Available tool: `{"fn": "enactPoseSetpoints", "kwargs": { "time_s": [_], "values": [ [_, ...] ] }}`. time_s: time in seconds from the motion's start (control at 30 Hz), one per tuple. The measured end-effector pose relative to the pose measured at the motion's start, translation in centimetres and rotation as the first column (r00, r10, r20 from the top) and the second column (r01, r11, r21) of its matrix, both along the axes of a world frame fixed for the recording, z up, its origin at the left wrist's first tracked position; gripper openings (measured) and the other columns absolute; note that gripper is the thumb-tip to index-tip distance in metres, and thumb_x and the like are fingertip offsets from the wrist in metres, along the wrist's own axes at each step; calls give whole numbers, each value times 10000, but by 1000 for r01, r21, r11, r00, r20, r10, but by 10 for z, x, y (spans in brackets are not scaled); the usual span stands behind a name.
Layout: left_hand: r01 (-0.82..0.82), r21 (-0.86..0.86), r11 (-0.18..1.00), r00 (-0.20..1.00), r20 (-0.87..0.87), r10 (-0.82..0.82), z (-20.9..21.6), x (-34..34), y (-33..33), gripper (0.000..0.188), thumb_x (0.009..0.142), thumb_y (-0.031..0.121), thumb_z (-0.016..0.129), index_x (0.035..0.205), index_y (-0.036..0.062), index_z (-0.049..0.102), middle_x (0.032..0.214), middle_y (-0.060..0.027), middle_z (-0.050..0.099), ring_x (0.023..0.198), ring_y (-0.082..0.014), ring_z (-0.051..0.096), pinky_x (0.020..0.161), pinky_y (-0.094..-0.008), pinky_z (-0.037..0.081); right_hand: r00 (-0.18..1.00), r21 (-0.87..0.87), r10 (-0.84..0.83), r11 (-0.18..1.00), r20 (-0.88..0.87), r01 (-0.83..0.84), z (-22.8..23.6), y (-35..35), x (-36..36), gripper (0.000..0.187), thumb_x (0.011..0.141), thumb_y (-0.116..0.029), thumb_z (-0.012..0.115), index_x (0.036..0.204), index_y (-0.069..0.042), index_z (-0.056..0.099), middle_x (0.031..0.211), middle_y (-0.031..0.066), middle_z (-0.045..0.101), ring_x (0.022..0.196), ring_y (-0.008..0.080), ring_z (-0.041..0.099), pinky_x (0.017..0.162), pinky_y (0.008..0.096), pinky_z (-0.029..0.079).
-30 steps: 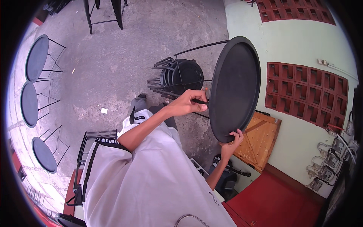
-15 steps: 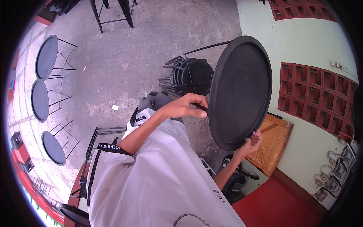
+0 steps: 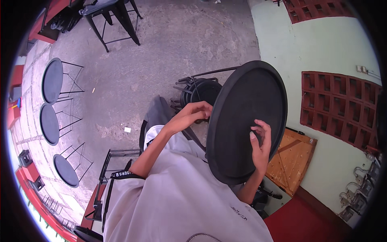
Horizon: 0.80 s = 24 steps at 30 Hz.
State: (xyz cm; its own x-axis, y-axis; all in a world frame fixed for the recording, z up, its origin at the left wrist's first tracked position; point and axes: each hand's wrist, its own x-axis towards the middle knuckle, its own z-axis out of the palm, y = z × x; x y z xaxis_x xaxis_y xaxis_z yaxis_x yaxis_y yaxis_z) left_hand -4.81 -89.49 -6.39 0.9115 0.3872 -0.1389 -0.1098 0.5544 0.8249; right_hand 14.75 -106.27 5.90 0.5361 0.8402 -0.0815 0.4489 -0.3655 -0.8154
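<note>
A round black table (image 3: 242,101) with a raised rim and thin metal legs is tipped up on its side in front of me. My left hand (image 3: 187,117) is closed at the left edge of its top, with the fingertips partly hidden there. My right hand (image 3: 262,147) is in front of the flat face, fingers bent and apart, gripping nothing. One thin leg reaches out behind the top toward the upper left, and another bar runs down beside my left wrist.
Stacked black stools (image 3: 197,92) stand behind the table. Several round black tables, one of them a small table (image 3: 65,171), line the left side. A tall black stool (image 3: 113,20) is at the far left. A wooden panel (image 3: 292,161) leans on the pale wall (image 3: 282,44) at right.
My right hand has let go of the table's lower rim and moved up across its face. The tabletop has come lower and closer to me, with my left hand staying at its left edge.
</note>
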Motion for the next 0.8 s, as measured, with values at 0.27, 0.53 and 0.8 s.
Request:
{"fn": "enactPoseSetpoints", "kwargs": {
  "time_s": [0.27,0.53,0.8],
  "values": [
    [-119,260,958,985,-87,146,-1,83,98,361,877,106,608,1226,44,540,1095,-68,588,1056,-180,553,942,-304,407,994,-166,10,986,111,9,24,71,-13,355,849,-21,550,1202,10,528,1200,132,528,994,212,575,930,333,420],
    [52,460,886,975,167,-144,1,143,154,499,851,63,614,1341,61,516,1246,-139,600,1145,-254,570,1014,-362,409,935,-165,-346,929,-76,330,19,114,-54,593,794,-194,651,1316,16,463,1181,114,517,1001,209,542,934,339,411],
    [316,362,877,895,193,-403,-5,165,155,521,846,37,616,1353,61,497,1207,-141,627,1048,-259,628,886,-378,498,848,-333,-490,779,203,531,9,174,-100,829,623,-14,751,1385,1,425,1033,34,460,880,141,455,810,256,387]
  ]
}}
